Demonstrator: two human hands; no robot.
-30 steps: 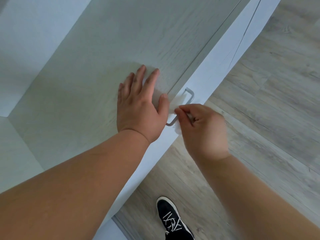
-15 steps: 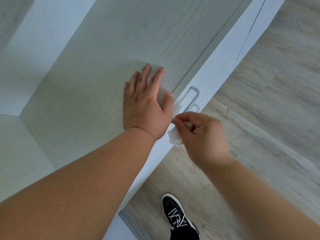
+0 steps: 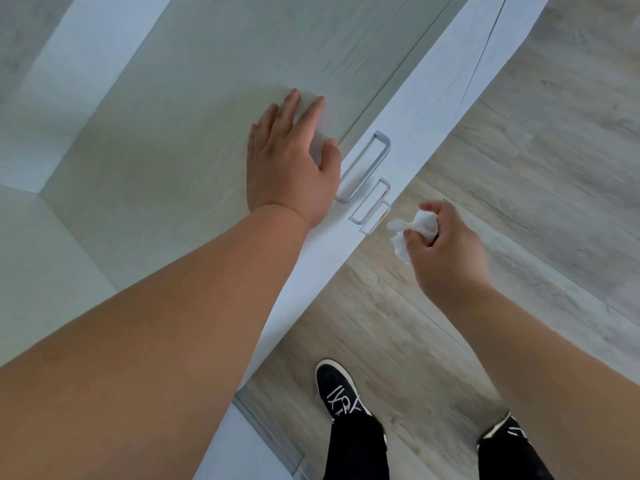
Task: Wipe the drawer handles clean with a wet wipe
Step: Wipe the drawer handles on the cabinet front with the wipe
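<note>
Wipe (image 3: 414,226) bunched in right hand (image 3: 446,251), beside handles (image 3: 367,168).

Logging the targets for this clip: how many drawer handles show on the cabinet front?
3. The top handle sits beside the left hand's thumb; the middle handle is just below it; the lowest handle shows only partly, nearest the wet wipe. More may be hidden below.

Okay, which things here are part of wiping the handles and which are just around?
Part of the job:
wipe, held by right hand
top handle
second handle
third handle
left hand, flat on cabinet top

Just around:
floor
shoes
</note>
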